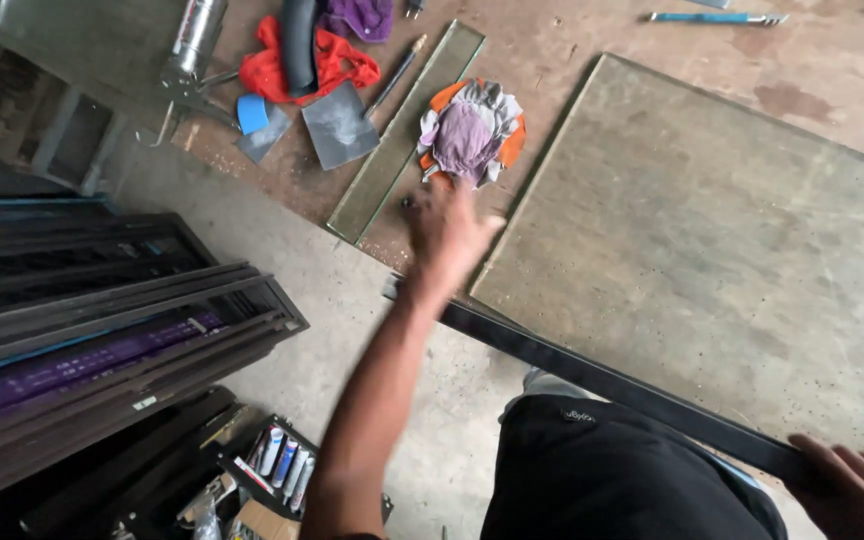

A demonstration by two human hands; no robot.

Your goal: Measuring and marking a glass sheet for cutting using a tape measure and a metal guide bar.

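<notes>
rag bundle [472, 130] lies on the workbench [572, 40], just beyond the left hand [444, 232] (fingers spread, apparently empty); right hand [852, 490] clasps the dark bar [602, 380] end, well apart.

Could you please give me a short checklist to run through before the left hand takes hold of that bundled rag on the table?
1. Left hand close to the bundled rag: ok, fingers just short of it, not yet touching.
2. Rag free to lift: ok, nothing lies on it.
3. Narrow glass strip apart from the reaching hand: ok, it lies beside the rag.
4. Right hand gripping the dark metal bar: ok, fingers wrap its end.
5. Large glass sheet lying flat on the table: ok.
6. Bar resting steadily at its far end: cannot tell.
</notes>
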